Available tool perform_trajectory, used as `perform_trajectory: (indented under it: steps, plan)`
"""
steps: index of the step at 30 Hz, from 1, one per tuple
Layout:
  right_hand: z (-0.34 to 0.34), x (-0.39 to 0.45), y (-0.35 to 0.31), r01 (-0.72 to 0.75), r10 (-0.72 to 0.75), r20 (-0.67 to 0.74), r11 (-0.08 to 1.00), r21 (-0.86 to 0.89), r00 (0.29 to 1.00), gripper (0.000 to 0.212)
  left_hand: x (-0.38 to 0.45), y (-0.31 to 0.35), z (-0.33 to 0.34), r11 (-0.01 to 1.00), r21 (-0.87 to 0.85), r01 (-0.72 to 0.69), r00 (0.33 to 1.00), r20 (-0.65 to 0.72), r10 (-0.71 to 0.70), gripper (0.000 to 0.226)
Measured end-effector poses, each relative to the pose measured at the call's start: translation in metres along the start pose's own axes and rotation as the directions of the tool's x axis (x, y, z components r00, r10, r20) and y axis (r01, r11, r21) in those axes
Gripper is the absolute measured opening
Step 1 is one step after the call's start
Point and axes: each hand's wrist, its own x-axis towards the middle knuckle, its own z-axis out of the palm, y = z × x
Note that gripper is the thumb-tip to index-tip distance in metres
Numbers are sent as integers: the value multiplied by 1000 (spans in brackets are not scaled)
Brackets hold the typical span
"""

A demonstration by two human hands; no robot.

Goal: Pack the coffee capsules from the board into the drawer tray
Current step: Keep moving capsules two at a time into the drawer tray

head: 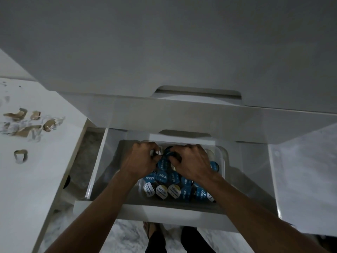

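Note:
A clear plastic tray (224, 157) sits inside an open white drawer (164, 213) and holds several coffee capsules (162, 177) with blue and white-yellow lids. Both my hands reach into the tray's far end. My left hand (141, 160) has its fingers curled around a white-lidded capsule (159, 152). My right hand (191, 164) has its fingers closed on a dark blue capsule (168, 152). The capsules under my palms are hidden. The board is not in view.
A white cabinet front (164, 52) with a handle cutout rises above the drawer. To the left, a white counter (27, 179) carries torn cardboard scraps (27, 123). Below the drawer, marbled floor and my feet (155, 232) show.

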Motion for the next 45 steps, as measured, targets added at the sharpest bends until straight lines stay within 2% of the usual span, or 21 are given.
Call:
perform_trajectory:
  steps: [4, 11, 18, 25, 32, 39, 42, 45]
  plan:
    - [0, 1, 6, -6, 6, 26, 1000, -1, 1000, 22, -1, 3, -3, 999, 54, 2, 1000, -5, -1, 18]
    - [4, 1, 8, -21, 21, -1, 992, -128, 1000, 21, -4, 9, -7, 961, 274, -23, 997, -64, 42, 27]
    - [7, 6, 0, -41, 40, -11, 985, -165, 999, 27, -3, 7, -4, 951, 303, -58, 992, -92, 89, 24]
    - [9, 0, 0, -70, 73, 29, 994, -87, 997, 29, -2, 6, -8, 949, 300, -94, 985, -113, 134, 20]
    - [12, 9, -9, -54, 58, 35, 993, -103, 998, 33, -1, 5, -8, 948, 304, -95, 984, -118, 137, 14]
    - [12, 8, -13, -69, 69, -4, 994, -84, 998, 27, -8, 2, -16, 977, 205, -58, 980, -175, 95, 15]
    - [-2, 0, -15, -101, 98, -38, 993, -64, 994, 25, -16, 0, -24, 994, 110, -16, 971, -234, 41, 24]
    - [-22, -15, -22, -230, 245, -38, 947, 224, 969, 31, -26, 2, -37, 999, -21, 26, 966, -256, -30, 31]
